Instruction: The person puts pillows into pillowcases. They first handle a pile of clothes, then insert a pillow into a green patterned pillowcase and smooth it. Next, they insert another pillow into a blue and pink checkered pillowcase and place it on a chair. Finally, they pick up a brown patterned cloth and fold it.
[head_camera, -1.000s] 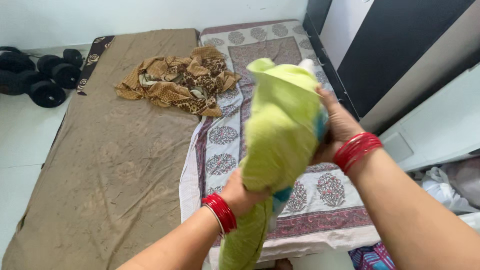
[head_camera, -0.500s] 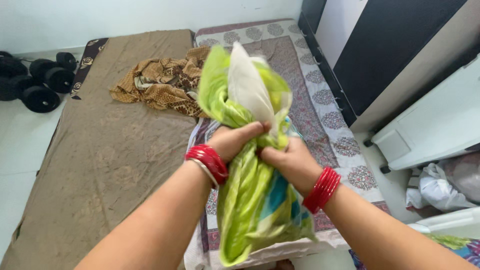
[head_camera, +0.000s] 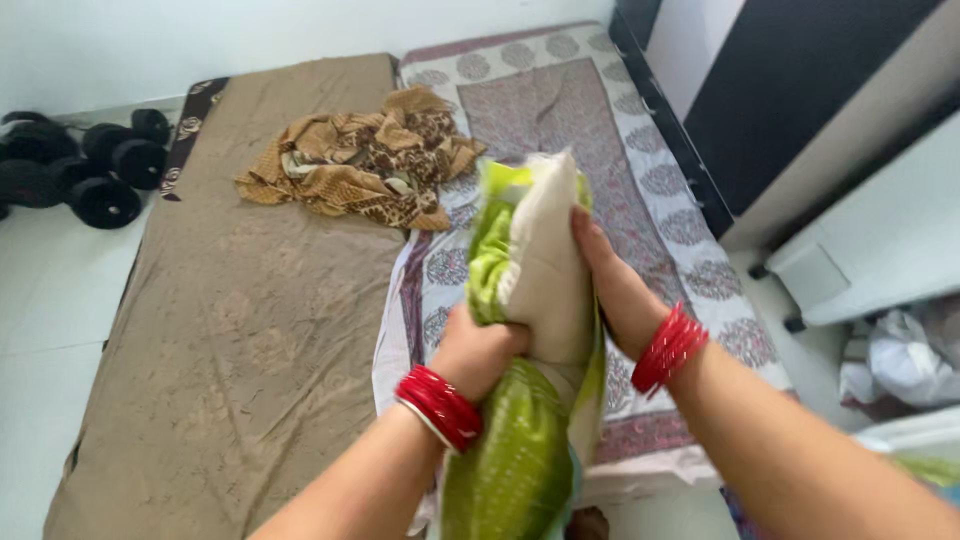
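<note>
Since half a second ago the white pillow (head_camera: 545, 270) sits further out of the green cover (head_camera: 510, 470), held above the bed (head_camera: 230, 330). Left hand (head_camera: 480, 350) fisted on cover (bunch evenly); right hand (head_camera: 610, 280) flat against pillow.

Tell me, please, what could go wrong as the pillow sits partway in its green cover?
The left hand bunches the green fabric cover low down, so the cream pillow might wedge crookedly. The right hand only presses flat against the pillow's side, so it could slip out. Both are held above the patterned bedsheet's edge, so a dropped pillow may fall to the floor.
</note>
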